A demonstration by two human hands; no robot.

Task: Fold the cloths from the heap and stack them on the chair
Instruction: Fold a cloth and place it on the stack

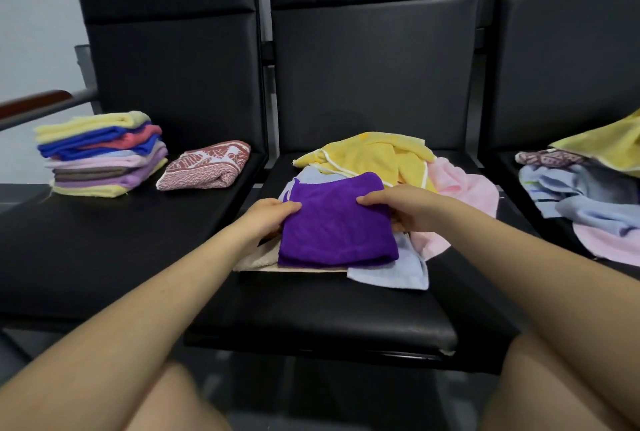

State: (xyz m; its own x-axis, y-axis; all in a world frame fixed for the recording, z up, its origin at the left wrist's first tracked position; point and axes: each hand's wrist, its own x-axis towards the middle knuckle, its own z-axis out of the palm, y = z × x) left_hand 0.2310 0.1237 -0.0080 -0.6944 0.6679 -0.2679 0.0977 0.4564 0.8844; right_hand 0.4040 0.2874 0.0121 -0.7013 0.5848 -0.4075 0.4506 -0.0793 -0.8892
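Now both hands, left hand [266, 219] and right hand [405, 209], apparently grip purple cloth [336, 222].

1. One camera only, worn on my head, looking forward and steeply down over my own forearms.
2. It faces a row of three black seats head-on: the middle chair [346, 309] fills the centre, and the backrests climb to the top edge.
3. It sits close. My left hand [266, 219] and right hand [408, 209] meet just above mid-frame, and my knees crowd the bottom corners.
4. The wide lens bends the edges, so the left chair [104, 257] and right chair [561, 84] lean outward.
5. The right seat is cut off by the frame edge; a strip of pale wall shows at far left.
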